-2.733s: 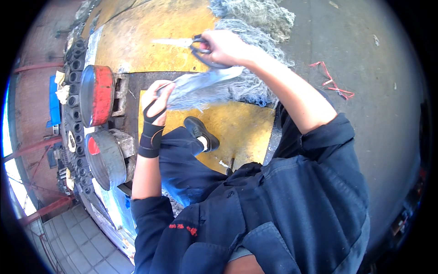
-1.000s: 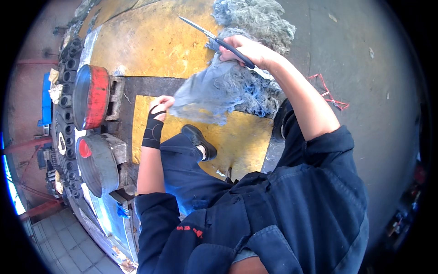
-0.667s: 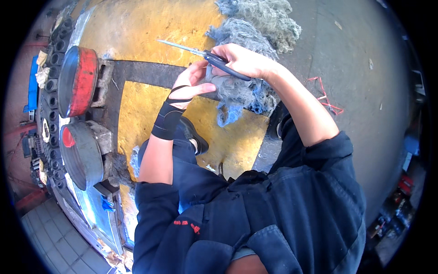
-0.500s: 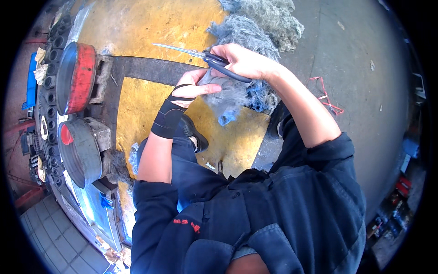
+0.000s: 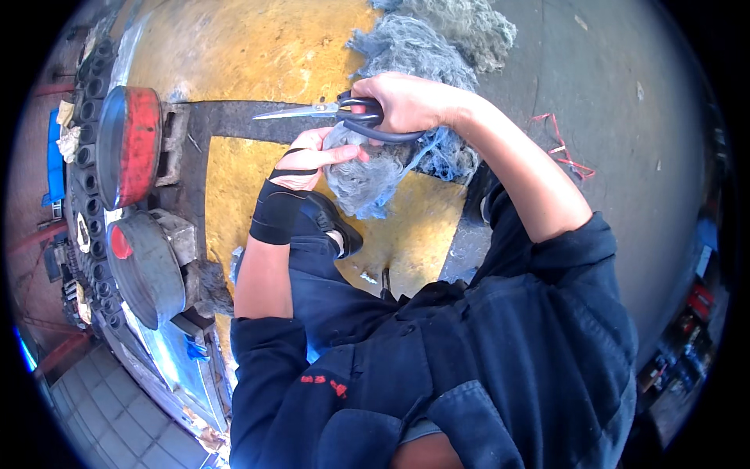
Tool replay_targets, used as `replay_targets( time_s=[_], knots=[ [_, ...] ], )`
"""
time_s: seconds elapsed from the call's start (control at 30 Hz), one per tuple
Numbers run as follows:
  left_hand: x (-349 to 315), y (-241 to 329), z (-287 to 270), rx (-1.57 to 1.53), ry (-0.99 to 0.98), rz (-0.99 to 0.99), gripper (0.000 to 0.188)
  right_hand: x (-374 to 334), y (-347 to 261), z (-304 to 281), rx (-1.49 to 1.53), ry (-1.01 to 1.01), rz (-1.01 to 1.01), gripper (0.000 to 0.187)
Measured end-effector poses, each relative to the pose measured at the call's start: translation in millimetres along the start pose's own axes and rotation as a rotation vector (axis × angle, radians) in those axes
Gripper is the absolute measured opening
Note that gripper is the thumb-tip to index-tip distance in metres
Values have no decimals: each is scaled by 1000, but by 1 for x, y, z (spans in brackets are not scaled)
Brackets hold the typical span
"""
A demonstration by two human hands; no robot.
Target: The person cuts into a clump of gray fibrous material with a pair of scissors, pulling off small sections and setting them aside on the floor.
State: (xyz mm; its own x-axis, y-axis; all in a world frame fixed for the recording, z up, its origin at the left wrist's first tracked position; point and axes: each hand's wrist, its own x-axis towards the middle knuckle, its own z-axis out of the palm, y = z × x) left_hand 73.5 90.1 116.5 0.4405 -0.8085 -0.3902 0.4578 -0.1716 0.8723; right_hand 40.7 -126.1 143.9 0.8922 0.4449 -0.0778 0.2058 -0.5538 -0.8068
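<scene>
In my right hand is a pair of black-handled scissors, the handle loops around my fingers and the blades pointing left. Just below the blades, my left hand, with a black wrist wrap, grips a clump of grey-blue tangled fibre between thumb and fingers. Some blue strands run from this clump under my right forearm. A larger heap of the same tangled fibre lies just beyond my hands. The fingertips of my left hand are partly hidden by the clump.
Worn yellow sheeting covers the floor ahead and between my feet. At left a red-and-black drum and a dark drum rest against blocks, beside rows of dark rings. Red strapping lies on the grey floor at right.
The clump and my left hand have shifted slightly left and down. My right hand has moved a little left, and the scissors have tilted so their blades point more level.
</scene>
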Motion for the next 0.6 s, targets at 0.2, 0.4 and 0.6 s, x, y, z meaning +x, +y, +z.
replay_targets(
  time_s=[0.2,0.4,0.6],
  knots=[
    [-5,-4,-20,10,42,-40,17,-9,16,-4,-383,252,295,26],
    [-22,0,-39,-12,153,-126,18,-26,12,-7,78,516,345,58],
    [-35,-7,-58,-63,204,-189,20,-49,-22,42,798,-186,579,69]
  ],
)
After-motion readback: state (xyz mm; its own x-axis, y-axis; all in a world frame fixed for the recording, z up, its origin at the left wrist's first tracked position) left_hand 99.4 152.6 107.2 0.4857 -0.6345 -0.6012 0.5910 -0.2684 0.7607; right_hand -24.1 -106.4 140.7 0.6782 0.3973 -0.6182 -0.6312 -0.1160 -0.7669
